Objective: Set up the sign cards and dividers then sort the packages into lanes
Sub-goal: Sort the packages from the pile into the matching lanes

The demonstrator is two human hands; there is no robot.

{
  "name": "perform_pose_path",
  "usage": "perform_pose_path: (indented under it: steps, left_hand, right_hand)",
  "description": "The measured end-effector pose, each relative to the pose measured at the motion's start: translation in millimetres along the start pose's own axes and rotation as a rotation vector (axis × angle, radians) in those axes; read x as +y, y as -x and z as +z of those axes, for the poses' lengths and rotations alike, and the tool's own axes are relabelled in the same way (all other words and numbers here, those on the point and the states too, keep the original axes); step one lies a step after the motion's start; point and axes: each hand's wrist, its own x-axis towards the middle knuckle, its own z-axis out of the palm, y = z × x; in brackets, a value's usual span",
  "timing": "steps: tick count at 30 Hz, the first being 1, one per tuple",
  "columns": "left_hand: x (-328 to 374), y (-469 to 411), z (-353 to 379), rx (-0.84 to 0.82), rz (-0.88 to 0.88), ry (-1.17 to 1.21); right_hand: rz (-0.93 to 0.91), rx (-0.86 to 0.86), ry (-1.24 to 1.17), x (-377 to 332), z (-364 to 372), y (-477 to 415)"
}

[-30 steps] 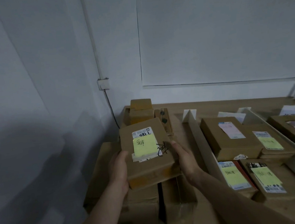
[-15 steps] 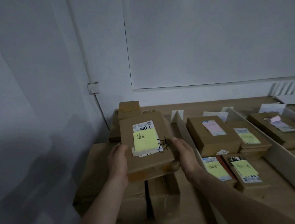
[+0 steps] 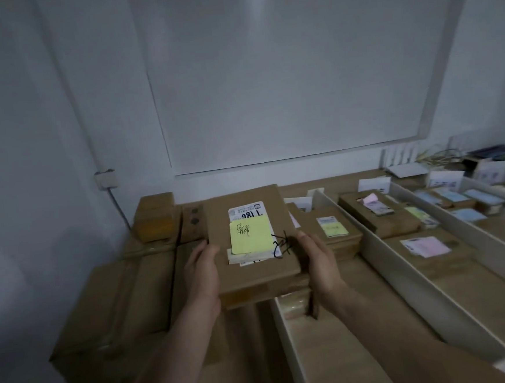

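I hold a flat brown cardboard package (image 3: 258,275) with a white label and a yellow sticky note on top, lifted above the table. My left hand (image 3: 203,273) grips its left edge and my right hand (image 3: 320,264) grips its right edge. The package hangs over the near end of the leftmost lane, next to a white divider (image 3: 402,273). Packages with yellow notes (image 3: 333,230) lie in that lane, and packages with pink notes (image 3: 428,247) lie in the lane to the right. White sign cards (image 3: 373,184) stand at the far ends of the lanes.
Large brown cartons (image 3: 118,307) are stacked at the left, with smaller boxes (image 3: 155,217) on them by the wall. Further lanes with blue-noted packages (image 3: 457,199) run at the far right. A white board hangs on the wall behind.
The package, held in both hands, has moved right, from over the carton stack to the leftmost lane. My view has swung right, showing more lanes.
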Motion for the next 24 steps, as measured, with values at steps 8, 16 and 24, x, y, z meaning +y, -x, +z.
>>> perform_pose_path:
  steps: [8,16,24]
  left_hand:
    - [-23.6,96.7,123.6,-0.166,-0.012,0.025]
    - [-48.8,147.9,238.6,-0.3,-0.074,0.008]
    - [-84.3,168.7,352.7,-0.45,-0.125,-0.006]
  right_hand:
    - [-0.057,0.146,0.012,-38.2,-148.2,53.2]
    - [-0.084,0.359,0.052,-55.1,-273.7,79.6]
    - [-0.088,0.545,0.067,-59.3,-376.8,77.7]
